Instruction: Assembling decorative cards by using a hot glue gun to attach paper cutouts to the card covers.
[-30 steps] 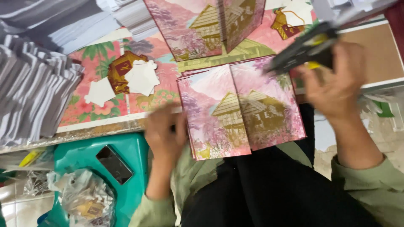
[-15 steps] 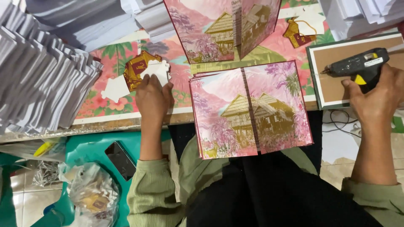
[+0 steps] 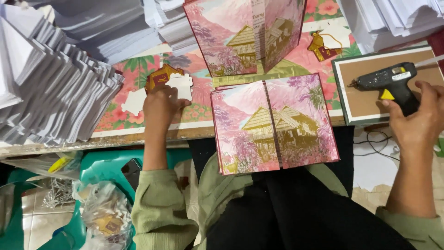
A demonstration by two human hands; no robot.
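An opened pink book cover (image 3: 274,122) printed with a golden house lies half on the table edge, half on my lap. My left hand (image 3: 159,109) rests on a small pile of white and gold die-cut paper pieces (image 3: 173,83), fingers curled over them. My right hand (image 3: 416,118) grips the handle of a black glue gun (image 3: 386,81) with a yellow trigger, which lies on a brown board with a white border (image 3: 370,99). A second cover (image 3: 245,34) stands upright behind the flat one.
Tall fanned stacks of white paper (image 3: 51,88) fill the left and back. More white stacks (image 3: 393,18) sit at the back right. Another gold cut-out with a cord (image 3: 323,46) lies on the floral tablecloth. A teal stool (image 3: 104,169) with a phone and plastic bags stands below left.
My right hand has carried the glue gun from above the cover to the brown board on the right. My left hand has moved from the table edge up onto the die-cut pieces.
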